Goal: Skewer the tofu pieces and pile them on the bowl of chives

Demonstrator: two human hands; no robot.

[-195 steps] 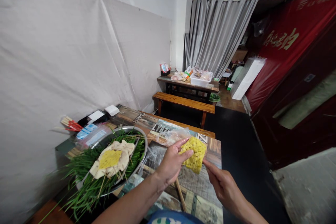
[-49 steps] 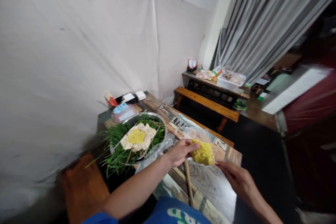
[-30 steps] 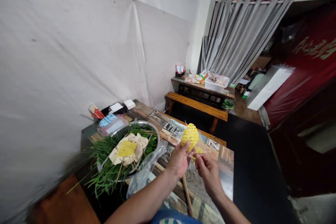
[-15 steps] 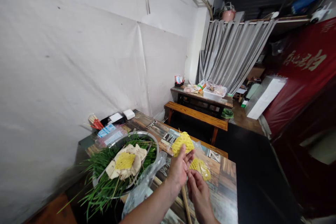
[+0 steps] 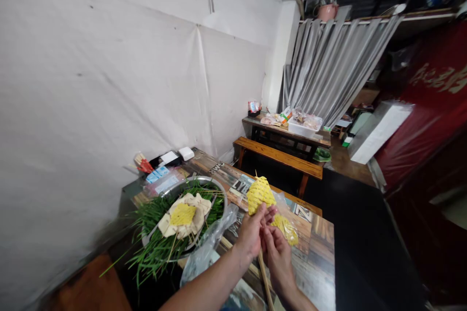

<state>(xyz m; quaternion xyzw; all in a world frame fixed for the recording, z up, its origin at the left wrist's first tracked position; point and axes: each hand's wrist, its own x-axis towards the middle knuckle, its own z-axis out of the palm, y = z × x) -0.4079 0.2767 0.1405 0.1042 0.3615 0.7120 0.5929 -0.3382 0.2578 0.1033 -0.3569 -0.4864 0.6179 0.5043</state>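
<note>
My left hand (image 5: 251, 233) is closed at the base of a yellow, slit-patterned food piece (image 5: 260, 195), which stands on a thin wooden skewer whose tip pokes out at the top. Just below, my right hand (image 5: 278, 251) pinches the lower part of that skewer. Below my hands, a bundle of skewers (image 5: 265, 279) lies on the table. More yellow pieces (image 5: 286, 229) sit in a clear bag right of my hands. To the left, a metal basin (image 5: 224, 198) holds long green chive-like leaves (image 5: 151, 250), with pale skewered sheets (image 5: 168, 223) and another yellow piece (image 5: 182, 214) on top.
A crumpled plastic bag (image 5: 206, 252) lies between the basin and my left forearm on the wood-patterned table (image 5: 317, 257). Napkin packs (image 5: 157, 175) and red-wrapped chopsticks (image 5: 145, 164) stand by the wall. Beyond are a bench (image 5: 279, 156) and another table with a white tub (image 5: 302, 129).
The camera view has shifted, so the scene sits slightly farther right. Both hands keep their hold on the skewer, and the yellow piece has turned a little.
</note>
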